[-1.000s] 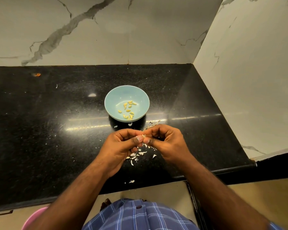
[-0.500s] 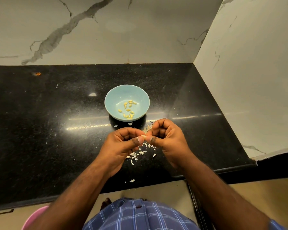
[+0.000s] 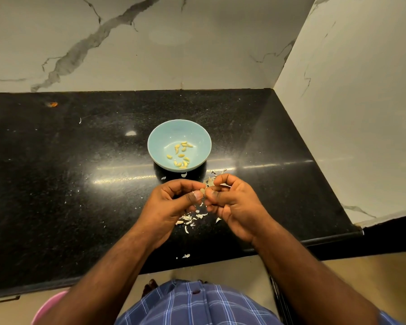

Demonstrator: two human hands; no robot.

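— Where's the seed (image 3: 202,191)?
— Pinched between the left hand (image 3: 171,204) and right hand (image 3: 236,204), which meet above the counter (image 3: 80,172) with fingers curled.
— Peeled?
— Can't tell, the fingertips (image 3: 198,196) cover most of it. Husks (image 3: 192,218) lie underneath, and the bowl (image 3: 159,141) of kernels (image 3: 181,156) sits just beyond.

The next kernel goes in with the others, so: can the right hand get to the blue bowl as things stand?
Probably yes. The blue bowl stands open just beyond the right hand, with only husk scraps on the counter between; its fingers are busy pinching a seed, though.
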